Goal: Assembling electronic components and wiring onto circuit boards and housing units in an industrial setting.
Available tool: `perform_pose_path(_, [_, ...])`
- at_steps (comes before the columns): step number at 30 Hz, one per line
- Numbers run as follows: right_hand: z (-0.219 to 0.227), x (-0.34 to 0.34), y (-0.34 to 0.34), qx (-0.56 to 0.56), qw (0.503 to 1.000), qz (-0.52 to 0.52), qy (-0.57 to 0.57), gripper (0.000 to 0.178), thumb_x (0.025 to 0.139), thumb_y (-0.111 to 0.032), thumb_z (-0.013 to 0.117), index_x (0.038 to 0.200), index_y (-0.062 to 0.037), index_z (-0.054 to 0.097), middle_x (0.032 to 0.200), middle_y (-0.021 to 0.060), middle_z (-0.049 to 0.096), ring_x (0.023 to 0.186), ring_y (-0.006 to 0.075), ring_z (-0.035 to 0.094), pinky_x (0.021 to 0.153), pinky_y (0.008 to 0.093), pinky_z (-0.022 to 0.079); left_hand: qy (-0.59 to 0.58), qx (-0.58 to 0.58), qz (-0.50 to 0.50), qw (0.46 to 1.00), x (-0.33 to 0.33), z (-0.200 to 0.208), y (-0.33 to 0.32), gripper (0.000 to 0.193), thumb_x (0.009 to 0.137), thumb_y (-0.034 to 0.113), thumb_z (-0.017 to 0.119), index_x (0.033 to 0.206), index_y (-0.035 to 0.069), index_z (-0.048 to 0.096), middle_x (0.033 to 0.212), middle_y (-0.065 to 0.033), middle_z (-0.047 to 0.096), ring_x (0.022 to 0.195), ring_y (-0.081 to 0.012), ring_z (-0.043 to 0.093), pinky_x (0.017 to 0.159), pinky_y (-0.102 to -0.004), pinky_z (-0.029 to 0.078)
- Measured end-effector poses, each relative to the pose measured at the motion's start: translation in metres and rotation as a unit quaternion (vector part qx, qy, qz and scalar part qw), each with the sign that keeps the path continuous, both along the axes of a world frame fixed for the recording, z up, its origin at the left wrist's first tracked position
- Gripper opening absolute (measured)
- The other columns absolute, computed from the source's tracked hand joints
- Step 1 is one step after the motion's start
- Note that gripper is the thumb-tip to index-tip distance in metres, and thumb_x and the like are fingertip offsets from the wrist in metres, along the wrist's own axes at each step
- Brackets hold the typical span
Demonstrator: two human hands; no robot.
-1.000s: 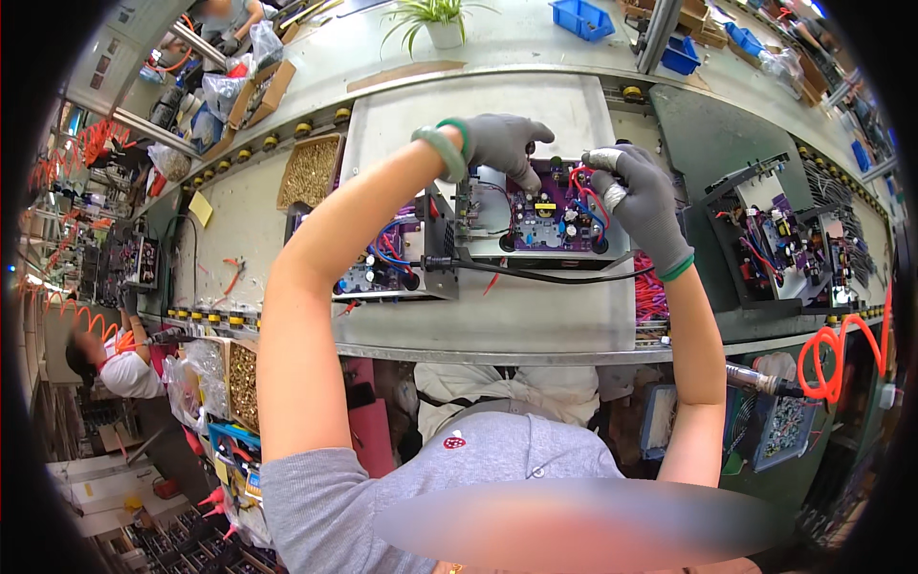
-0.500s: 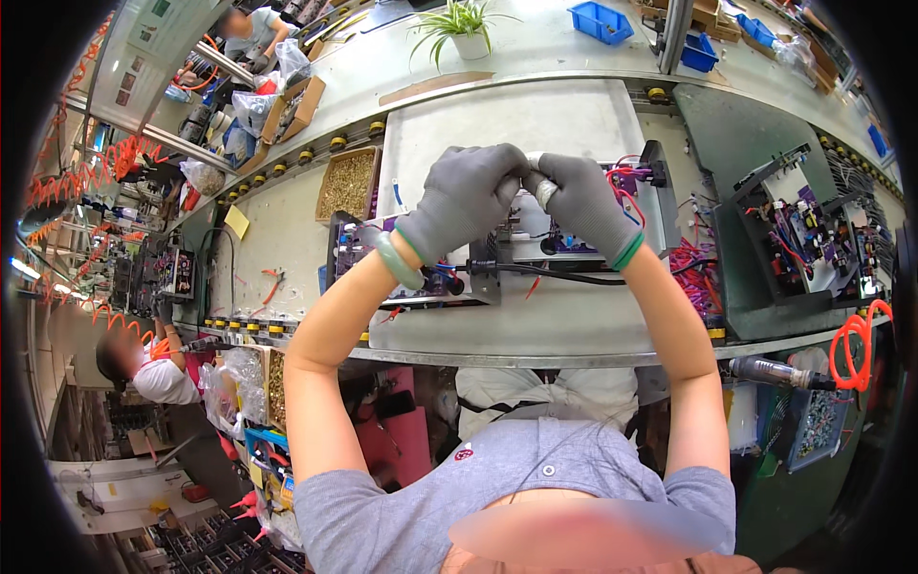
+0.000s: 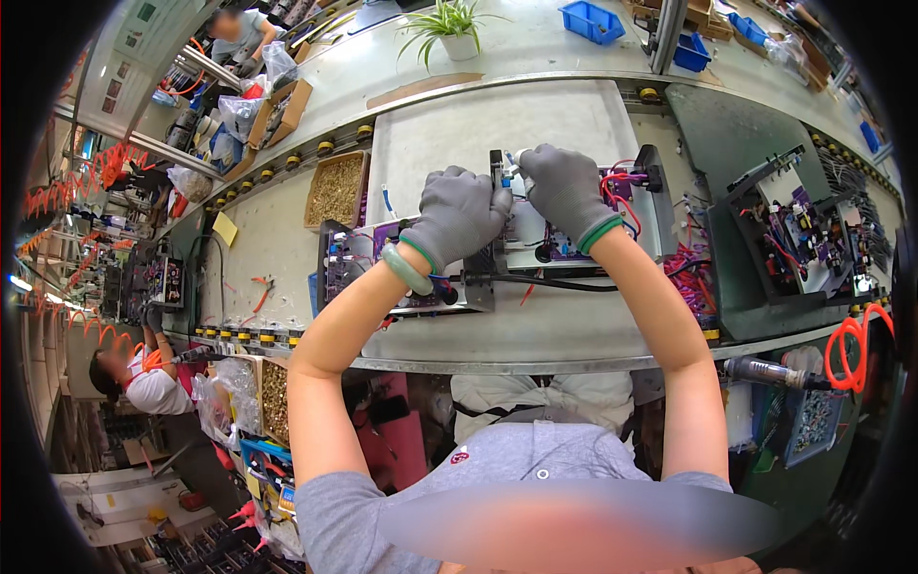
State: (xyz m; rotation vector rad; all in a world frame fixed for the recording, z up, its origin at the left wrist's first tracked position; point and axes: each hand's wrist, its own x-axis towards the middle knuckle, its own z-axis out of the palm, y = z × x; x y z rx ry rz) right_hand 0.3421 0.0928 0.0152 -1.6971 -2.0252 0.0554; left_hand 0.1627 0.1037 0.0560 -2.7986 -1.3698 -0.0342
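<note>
My left hand [image 3: 457, 215], in a grey glove with a green cuff, is curled over the inner end of the left open chassis [image 3: 349, 258], which carries purple circuit boards. What its fingers hold, if anything, is hidden. My right hand [image 3: 566, 194], gloved alike, is closed above the right chassis [image 3: 658, 206]. A small white piece [image 3: 522, 156] shows at its fingertips, beside an upright black end panel [image 3: 496, 167]; its kind is unclear. Red wires [image 3: 622, 203] loop out of the right chassis. A black cable [image 3: 564, 283] runs across in front of both.
A box of small brass-coloured parts [image 3: 337, 189] stands at the left. Another chassis assembly [image 3: 789, 234] rests on a green board [image 3: 741, 134] to the right. Red-handled pliers [image 3: 260, 295] lie at the left. A power screwdriver [image 3: 770, 373] hangs at the bench's right edge.
My hands, together before, have moved apart: the left slightly down, the right a little to the right. The black end panel between them now shows. The view has shifted slightly.
</note>
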Motion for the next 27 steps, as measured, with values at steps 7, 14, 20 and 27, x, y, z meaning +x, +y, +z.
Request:
perform_pose_path(7, [-0.002, 0.000, 0.004, -0.022, 1.000, 0.013, 0.003, 0.009, 0.076, -0.010, 0.064, 0.084, -0.0118, 0.069, 0.084, 0.0120, 0.069, 0.081, 0.0338, 0.070, 0.071, 0.0451, 0.056, -0.047, 0.007, -0.030, 0.998, -0.003, -0.006, 0.004, 0.036, 0.096, 0.032, 0.049, 0.085, 0.002, 0.064, 0.082, -0.0193, 0.067, 0.087, -0.0392, 0.064, 0.081, -0.0493, 0.049])
perform_pose_path(14, [-0.007, -0.001, 0.018, -0.069, 0.993, 0.028, 0.087, 0.019, 0.079, -0.013, 0.064, 0.094, -0.0099, 0.076, 0.084, 0.0186, 0.070, 0.081, 0.0381, 0.068, 0.074, 0.0457, 0.055, -0.025, 0.020, -0.042, 0.999, 0.003, -0.006, 0.004, 0.038, 0.096, 0.032, 0.049, 0.081, 0.000, 0.065, 0.081, -0.0207, 0.066, 0.086, -0.0394, 0.064, 0.080, -0.0500, 0.049])
perform_pose_path(20, [-0.003, -0.004, 0.016, -0.101, 0.990, 0.029, 0.089, 0.019, 0.081, -0.014, 0.063, 0.095, -0.0086, 0.075, 0.084, 0.0203, 0.069, 0.082, 0.0381, 0.068, 0.076, 0.0458, 0.055, 0.014, 0.032, -0.032, 0.999, 0.004, -0.004, 0.002, 0.040, 0.096, 0.032, 0.049, 0.079, 0.000, 0.066, 0.081, -0.0209, 0.068, 0.085, -0.0396, 0.064, 0.081, -0.0508, 0.049])
perform_pose_path(27, [0.029, 0.004, -0.004, -0.139, 0.985, 0.075, 0.062, 0.026, 0.082, -0.015, 0.063, 0.104, -0.0045, 0.070, 0.103, 0.0203, 0.070, 0.094, 0.0377, 0.068, 0.085, 0.0451, 0.055, -0.040, 0.012, -0.015, 0.999, 0.002, -0.004, 0.003, 0.039, 0.096, 0.033, 0.047, 0.079, 0.006, 0.070, 0.077, -0.0181, 0.069, 0.076, -0.0367, 0.067, 0.074, -0.0509, 0.051])
